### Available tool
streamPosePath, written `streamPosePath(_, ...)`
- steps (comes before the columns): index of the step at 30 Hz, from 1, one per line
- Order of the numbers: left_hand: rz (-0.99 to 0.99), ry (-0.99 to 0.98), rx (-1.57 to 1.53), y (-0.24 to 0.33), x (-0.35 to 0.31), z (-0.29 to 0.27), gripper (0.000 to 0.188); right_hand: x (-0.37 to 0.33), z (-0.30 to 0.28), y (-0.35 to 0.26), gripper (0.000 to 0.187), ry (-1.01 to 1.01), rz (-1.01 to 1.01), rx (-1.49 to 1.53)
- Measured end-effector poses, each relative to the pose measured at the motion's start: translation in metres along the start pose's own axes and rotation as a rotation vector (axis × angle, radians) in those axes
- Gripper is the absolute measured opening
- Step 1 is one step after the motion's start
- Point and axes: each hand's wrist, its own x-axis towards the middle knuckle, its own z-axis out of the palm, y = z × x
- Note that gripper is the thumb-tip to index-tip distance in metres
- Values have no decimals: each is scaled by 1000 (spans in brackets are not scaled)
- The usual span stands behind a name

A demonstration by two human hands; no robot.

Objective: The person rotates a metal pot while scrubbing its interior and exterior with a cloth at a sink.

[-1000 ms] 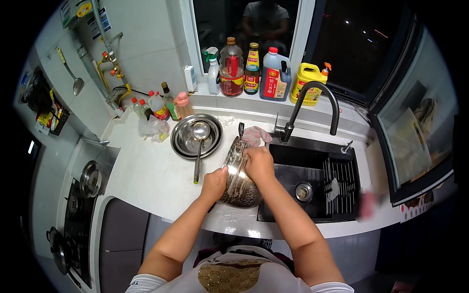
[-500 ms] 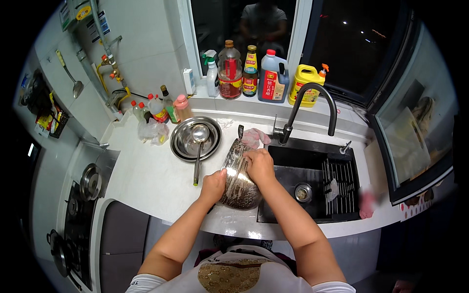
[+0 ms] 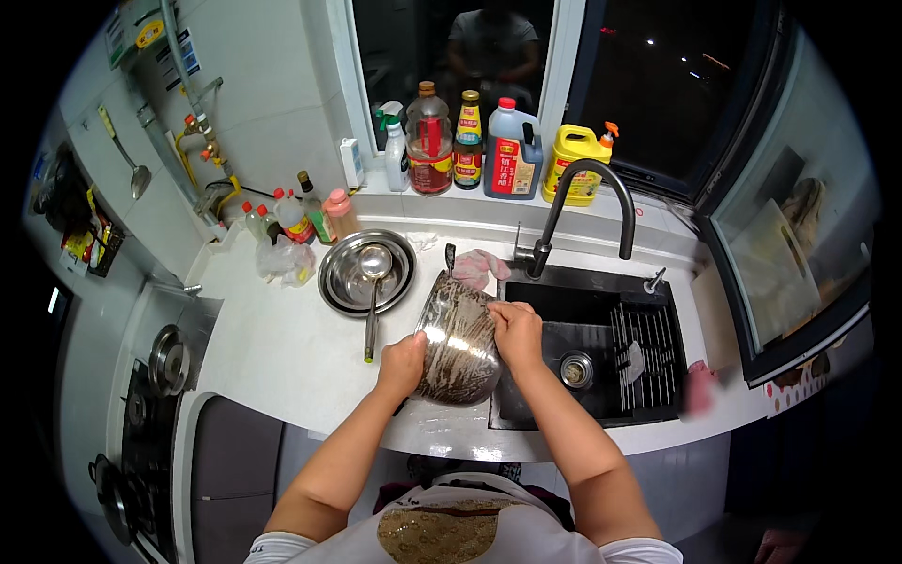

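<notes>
A soot-marked metal pot (image 3: 457, 346), streaked dark brown over its shiny side, is tilted over the counter just left of the sink. One black handle (image 3: 450, 257) sticks up at its far end. My left hand (image 3: 402, 365) grips the pot's left edge, thumb on the surface. On the opposite side, my right hand (image 3: 519, 331) is closed at the right edge with its fingertips against the metal. Whether a small scrubber lies under those fingers is hidden. Just beyond the pot lies a crumpled pink cloth (image 3: 479, 268).
Left of the pot, nested steel bowls (image 3: 329, 296) hold a ladle (image 3: 373, 282). To the right is a black sink (image 3: 540, 414) with a rack (image 3: 648, 357) and tall faucet (image 3: 622, 207). Several bottles line the sill; a yellow jug (image 3: 575, 164) stands there. The stove (image 3: 138, 451) is far left.
My right hand has slid from the pot's upper middle to its right edge. The pot has turned slightly, showing more of its streaked side. The whole view has shifted a little.
</notes>
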Motion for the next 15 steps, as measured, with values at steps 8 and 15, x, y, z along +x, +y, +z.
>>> streamPosePath(8, -136, 43, -166, -1, -9, -14, 39, -59, -16, -16, 28, -8, -432, 19)
streamPosePath(15, -153, -56, 126, 33, 55, -3, 47, -57, -9, -24, 26, -87, -484, 47)
